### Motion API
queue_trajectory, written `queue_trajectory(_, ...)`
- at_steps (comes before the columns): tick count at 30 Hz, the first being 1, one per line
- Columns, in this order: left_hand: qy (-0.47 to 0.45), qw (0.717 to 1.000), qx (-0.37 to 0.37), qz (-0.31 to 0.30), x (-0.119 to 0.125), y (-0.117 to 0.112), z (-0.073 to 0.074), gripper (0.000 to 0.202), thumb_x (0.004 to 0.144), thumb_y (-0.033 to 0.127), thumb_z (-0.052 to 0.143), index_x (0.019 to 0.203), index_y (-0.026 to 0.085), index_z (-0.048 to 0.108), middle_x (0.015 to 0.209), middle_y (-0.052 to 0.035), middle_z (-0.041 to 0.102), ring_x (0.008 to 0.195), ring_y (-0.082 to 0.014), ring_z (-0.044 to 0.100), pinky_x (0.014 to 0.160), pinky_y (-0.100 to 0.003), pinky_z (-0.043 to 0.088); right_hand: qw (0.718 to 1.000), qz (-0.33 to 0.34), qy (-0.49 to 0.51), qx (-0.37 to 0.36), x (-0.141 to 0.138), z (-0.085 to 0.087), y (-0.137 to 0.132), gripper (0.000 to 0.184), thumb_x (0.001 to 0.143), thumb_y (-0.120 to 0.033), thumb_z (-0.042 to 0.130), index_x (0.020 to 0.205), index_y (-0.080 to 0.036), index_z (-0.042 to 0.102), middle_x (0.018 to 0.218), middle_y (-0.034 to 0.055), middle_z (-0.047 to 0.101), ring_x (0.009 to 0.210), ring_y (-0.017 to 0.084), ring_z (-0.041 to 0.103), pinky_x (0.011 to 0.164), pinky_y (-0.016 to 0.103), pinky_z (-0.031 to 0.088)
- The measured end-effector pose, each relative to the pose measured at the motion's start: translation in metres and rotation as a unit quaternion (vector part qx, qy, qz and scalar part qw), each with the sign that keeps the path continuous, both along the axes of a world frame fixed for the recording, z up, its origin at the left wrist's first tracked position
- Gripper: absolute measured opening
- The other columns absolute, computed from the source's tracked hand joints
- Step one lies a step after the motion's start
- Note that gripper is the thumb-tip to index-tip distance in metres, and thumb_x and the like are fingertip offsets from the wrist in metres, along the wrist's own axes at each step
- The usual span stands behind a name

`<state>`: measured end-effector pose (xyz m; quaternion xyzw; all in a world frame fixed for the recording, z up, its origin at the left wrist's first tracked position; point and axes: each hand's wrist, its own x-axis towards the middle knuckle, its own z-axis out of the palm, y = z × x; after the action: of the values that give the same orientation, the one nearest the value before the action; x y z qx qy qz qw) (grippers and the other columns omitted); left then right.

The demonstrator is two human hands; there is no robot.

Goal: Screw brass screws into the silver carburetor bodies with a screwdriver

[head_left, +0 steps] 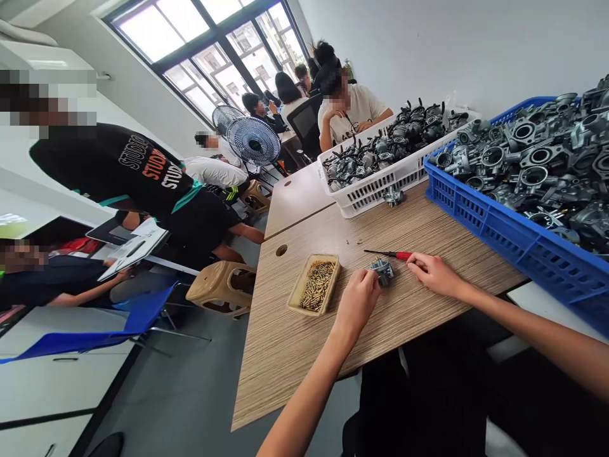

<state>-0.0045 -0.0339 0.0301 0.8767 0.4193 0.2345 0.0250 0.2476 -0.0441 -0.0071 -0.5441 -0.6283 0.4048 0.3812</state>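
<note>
At the table (280,355), the left hand (359,298) grips a carburetor (384,269), the right (435,276) a screwdriver (402,256).

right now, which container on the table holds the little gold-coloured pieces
The small tan tray, beside the left hand; the white basket and blue basket hold larger parts.

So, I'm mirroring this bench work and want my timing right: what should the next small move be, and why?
Probably lift the red-handled screwdriver and bring its tip to the metal part. The left hand already holds that part, and the right hand has the screwdriver's handle, but the blade points past the part.
</note>
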Motion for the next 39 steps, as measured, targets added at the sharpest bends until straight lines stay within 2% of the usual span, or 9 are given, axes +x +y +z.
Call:
queue_trajectory(4,0.042,0.999,0.005,0.030,0.010,0.000,-0.013,0.015,0.097,0.007,0.061,0.093,0.022,0.060,0.093,-0.0043,0.066,0.090,-0.0219,0.066,0.079,-0.033,0.057,1.000,-0.001,0.006,0.008,-0.001,-0.002,0.000,0.028,0.100,-0.050,0.050,0.092,-0.025,0.060,0.062,-0.0039,0.056,0.052,0.016,0.055,0.051,0.028,0.040)
queue_trajectory(11,0.069,0.996,0.002,0.051,0.017,-0.001,-0.016,0.015,0.099,0.007,0.058,0.095,0.021,0.059,0.095,-0.0059,0.064,0.090,-0.0229,0.066,0.075,-0.034,0.058,1.000,-0.005,0.007,0.017,0.000,-0.009,0.002,0.027,0.101,-0.049,0.053,0.092,-0.025,0.062,0.064,-0.0043,0.054,0.055,0.016,0.056,0.052,0.027,0.040)
queue_trajectory(18,0.054,0.998,0.036,-0.018,0.013,0.007,-0.020,0.012,0.105,0.013,0.056,0.103,0.022,0.064,0.098,-0.0050,0.067,0.092,-0.0211,0.066,0.081,-0.034,0.059,1.000,-0.009,0.007,0.028,-0.001,-0.006,0.000,0.026,0.102,-0.047,0.052,0.092,-0.025,0.061,0.063,-0.0052,0.053,0.054,0.015,0.054,0.053,0.028,0.039)
queue_trajectory(22,0.026,0.995,0.078,-0.063,0.005,0.014,-0.025,0.013,0.107,0.016,0.056,0.105,0.022,0.068,0.099,-0.0050,0.071,0.090,-0.0200,0.066,0.087,-0.035,0.060,0.995,-0.065,-0.027,0.075,-0.001,-0.005,-0.001,0.021,0.104,-0.041,0.050,0.099,-0.025,0.063,0.064,-0.0048,0.054,0.056,0.017,0.054,0.061,0.031,0.045)
queue_trajectory(26,-0.050,0.993,0.090,-0.062,0.003,0.024,-0.031,0.012,0.105,0.017,0.060,0.106,0.023,0.070,0.124,-0.0101,0.072,0.115,-0.0241,0.067,0.103,-0.043,0.059,0.971,-0.137,-0.108,0.163,0.001,-0.006,-0.002,0.020,0.102,-0.030,0.051,0.114,-0.021,0.064,0.094,0.0071,0.067,0.088,0.025,0.067,0.085,0.039,0.054)
queue_trajectory(28,-0.095,0.990,0.059,-0.080,0.005,0.030,-0.036,0.010,0.105,0.018,0.061,0.105,0.023,0.070,0.121,-0.0092,0.073,0.117,-0.0236,0.068,0.103,-0.043,0.059,0.961,-0.130,-0.158,0.186,0.002,-0.008,0.000,0.029,0.100,-0.030,0.055,0.127,-0.020,0.064,0.116,0.0138,0.067,0.110,0.030,0.066,0.098,0.044,0.054)
queue_trajectory(30,-0.128,0.987,0.026,-0.094,0.008,0.037,-0.040,0.007,0.104,0.020,0.063,0.103,0.022,0.070,0.109,-0.0067,0.075,0.109,-0.0217,0.070,0.098,-0.041,0.060,0.952,-0.111,-0.220,0.183,0.002,-0.010,0.005,0.037,0.099,-0.033,0.061,0.133,-0.022,0.063,0.125,0.0159,0.065,0.118,0.034,0.063,0.103,0.048,0.053)
queue_trajectory(34,-0.160,0.984,0.016,-0.071,0.013,0.044,-0.049,0.005,0.103,0.024,0.067,0.103,0.022,0.072,0.102,-0.0058,0.075,0.100,-0.0206,0.070,0.096,-0.040,0.059,0.932,-0.061,-0.320,0.160,0.003,-0.008,0.022,0.022,0.099,-0.034,0.063,0.118,-0.024,0.069,0.119,0.0154,0.069,0.112,0.035,0.062,0.099,0.049,0.052)
queue_trajectory(39,-0.177,0.983,0.035,-0.040,0.012,0.045,-0.052,0.009,0.104,0.028,0.066,0.100,0.023,0.073,0.099,-0.0053,0.074,0.099,-0.0206,0.067,0.095,-0.037,0.056,0.954,-0.050,-0.273,0.112,0.019,0.012,0.040,0.020,0.104,-0.032,0.052,0.116,-0.021,0.065,0.106,0.0130,0.076,0.098,0.030,0.069,0.087,0.041,0.053)
